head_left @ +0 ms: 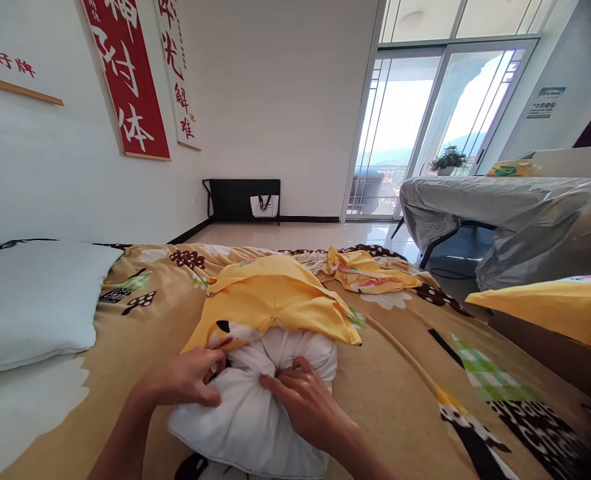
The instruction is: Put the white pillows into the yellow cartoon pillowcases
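A white pillow (255, 427) lies on the bed in front of me, its far end inside a yellow pillowcase (275, 293) with a printed cartoon figure. My left hand (188, 377) is at the left side of the case's opening, fingers curled at the yellow edge and thumb against the white pillow; its fingertips are partly hidden. Bunched white fabric near the pillow's middle is pinched in my right hand (305, 397), just below the opening. The pillow is creased and gathered between both hands.
A patterned brown blanket (395, 373) covers the bed. Another white pillow (35, 300) lies at left, a crumpled yellow cloth (370, 270) at the far edge. More yellow fabric (550, 303) is at right. Beyond stands a table under plastic sheeting (500, 200).
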The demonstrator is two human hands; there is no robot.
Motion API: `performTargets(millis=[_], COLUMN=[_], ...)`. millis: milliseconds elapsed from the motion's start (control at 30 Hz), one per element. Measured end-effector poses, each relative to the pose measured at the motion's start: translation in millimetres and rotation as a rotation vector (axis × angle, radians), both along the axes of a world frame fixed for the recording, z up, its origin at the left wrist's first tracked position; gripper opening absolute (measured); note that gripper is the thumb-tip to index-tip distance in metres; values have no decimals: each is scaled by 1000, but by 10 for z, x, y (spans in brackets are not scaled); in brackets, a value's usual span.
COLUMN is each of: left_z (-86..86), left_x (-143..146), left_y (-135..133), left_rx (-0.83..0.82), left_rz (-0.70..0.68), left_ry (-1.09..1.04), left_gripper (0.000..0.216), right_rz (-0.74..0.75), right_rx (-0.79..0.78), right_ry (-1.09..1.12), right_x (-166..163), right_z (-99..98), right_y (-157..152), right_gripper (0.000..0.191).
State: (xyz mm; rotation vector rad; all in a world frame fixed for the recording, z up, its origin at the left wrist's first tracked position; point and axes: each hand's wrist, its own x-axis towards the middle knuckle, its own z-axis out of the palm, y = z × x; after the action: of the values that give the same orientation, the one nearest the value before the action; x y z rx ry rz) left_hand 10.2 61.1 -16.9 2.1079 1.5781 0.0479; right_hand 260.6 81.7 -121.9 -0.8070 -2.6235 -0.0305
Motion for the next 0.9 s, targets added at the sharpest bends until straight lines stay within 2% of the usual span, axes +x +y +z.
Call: performTargets(millis=[133,233,300,400,533,633,733,833,900], left_z=[78,119,92,-53,-307,-339,-192,-29,2], left_x=[-3,87,222,519,886,931,752,535,470], left_y=[-118,-195,-203,-147,-31,-21,-94,-151,-134], left_rx=[-68,2,103,238,319,309,192,93,82], left_rz=[-117,-176,-140,-34,91,123,11,-176,-267], left_ry=[-92,-118,-183,-357,-561,-642,-566,-402,-353], left_gripper=[33,25,19,16,25,28,31,55,65], right_rz=[-5,-9,-23,-49,-57,-60,-40,-33,-35], right_rx=[-13,-12,-11,-17,-37,-60,-81,-103,-110], right_ry=[-4,1,-5,-45,-81,-64,-45,-49,-43], right_x=[-3,0,1,-4,-7,0,7,7,6], right_z=[28,41,34,-9,-91,-106,-72,-43,-48], right_y=[-8,-7,2,33,90,105,90,76,79], right_gripper=[36,31,27,19,15,16,17,19,20])
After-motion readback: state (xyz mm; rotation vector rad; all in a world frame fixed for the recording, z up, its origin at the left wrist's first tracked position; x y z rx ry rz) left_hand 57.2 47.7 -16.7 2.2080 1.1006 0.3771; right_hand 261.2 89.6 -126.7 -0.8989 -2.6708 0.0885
